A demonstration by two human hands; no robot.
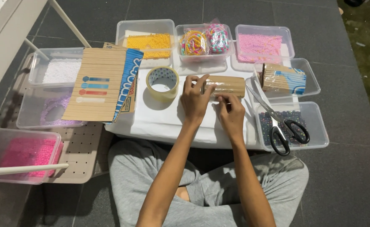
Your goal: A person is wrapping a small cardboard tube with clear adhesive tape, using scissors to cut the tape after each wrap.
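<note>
Dark grey floor tiles (pixel 353 185) with thin pale joints, spreading across the whole scene. Strip of rough green ground (pixel 363 38) along the far right edge. Pale furniture panel (pixel 0 50) at the upper left, speckled on top, with a slanting white leg (pixel 69 23) beside it. Low white worktop (pixel 164 122) in the middle, sitting directly on the tiles. Beige perforated board (pixel 82 147) flat on the floor to its left. Even, soft light, faint shadows only, slight sheen on the tiles.
</note>
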